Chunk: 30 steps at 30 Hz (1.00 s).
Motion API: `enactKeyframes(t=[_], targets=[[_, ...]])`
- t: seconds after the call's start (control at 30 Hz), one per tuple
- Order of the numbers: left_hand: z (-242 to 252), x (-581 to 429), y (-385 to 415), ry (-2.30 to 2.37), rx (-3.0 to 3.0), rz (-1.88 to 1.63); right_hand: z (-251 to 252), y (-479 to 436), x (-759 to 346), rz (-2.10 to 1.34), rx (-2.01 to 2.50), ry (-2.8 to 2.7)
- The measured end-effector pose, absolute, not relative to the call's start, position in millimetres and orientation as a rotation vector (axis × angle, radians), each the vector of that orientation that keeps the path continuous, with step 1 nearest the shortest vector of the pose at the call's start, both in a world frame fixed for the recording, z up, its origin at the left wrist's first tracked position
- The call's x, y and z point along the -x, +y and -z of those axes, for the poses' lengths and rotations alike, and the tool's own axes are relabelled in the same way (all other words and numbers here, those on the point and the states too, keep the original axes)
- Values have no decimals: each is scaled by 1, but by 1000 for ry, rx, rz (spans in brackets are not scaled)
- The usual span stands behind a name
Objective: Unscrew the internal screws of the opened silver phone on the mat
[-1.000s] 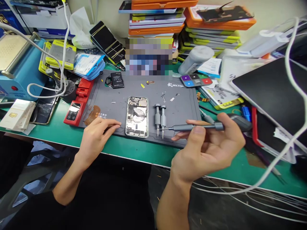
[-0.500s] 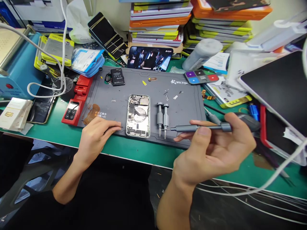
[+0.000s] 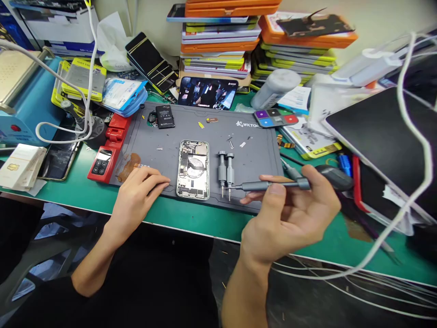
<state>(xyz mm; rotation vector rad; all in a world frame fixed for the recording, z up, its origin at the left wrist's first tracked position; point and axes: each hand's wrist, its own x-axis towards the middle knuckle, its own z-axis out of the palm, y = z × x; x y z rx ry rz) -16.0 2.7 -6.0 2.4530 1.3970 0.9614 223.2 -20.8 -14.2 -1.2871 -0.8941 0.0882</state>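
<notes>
My right hand (image 3: 287, 218) grips a slim grey screwdriver (image 3: 256, 186), held nearly level with its tip pointing left. Two more grey screwdrivers (image 3: 226, 171) stand side by side on the mat just beyond that tip. In the middle lies an opened phone (image 3: 193, 171), its inner parts and a round coil showing. My left hand (image 3: 141, 189) rests at the mat's front edge, left of the phone and apart from it. Its thumb and fingertips are pressed together; whatever they may hold is too small to make out.
Small parts lie about the grey mat (image 3: 160, 159), with a phone battery (image 3: 165, 116) near its back edge. A red device (image 3: 101, 163) borders it on the left. Behind, a lit phone (image 3: 207, 93) leans against stacked boxes (image 3: 220, 48). A white cable (image 3: 406, 200) loops at right.
The whole view has shifted, so the bench things appear slightly lower and further left. My right hand keeps the screwdriver in the same pose. The left thumb and fingertips stay together by the mat's edge.
</notes>
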Motion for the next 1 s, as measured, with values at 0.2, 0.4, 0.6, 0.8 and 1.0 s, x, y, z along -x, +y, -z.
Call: enactKeyframes(t=[0.2, 0.4, 0.6, 0.8, 1.0], targets=[[10, 19, 4, 1377, -2494, -932, 15, -22, -224, -133, 1298, -886], [5, 17, 2, 1404, -2375, -1044, 13, -22, -221, -152, 1305, -872], [8, 16, 2, 1427, -2532, -974, 11, -22, -220, -165, 1297, -873], [10, 14, 0, 1477, -2616, -1054, 12, -22, -221, -163, 1307, -881], [11, 15, 1, 1557, -2597, -1040, 12, -22, -221, -160, 1292, -877]])
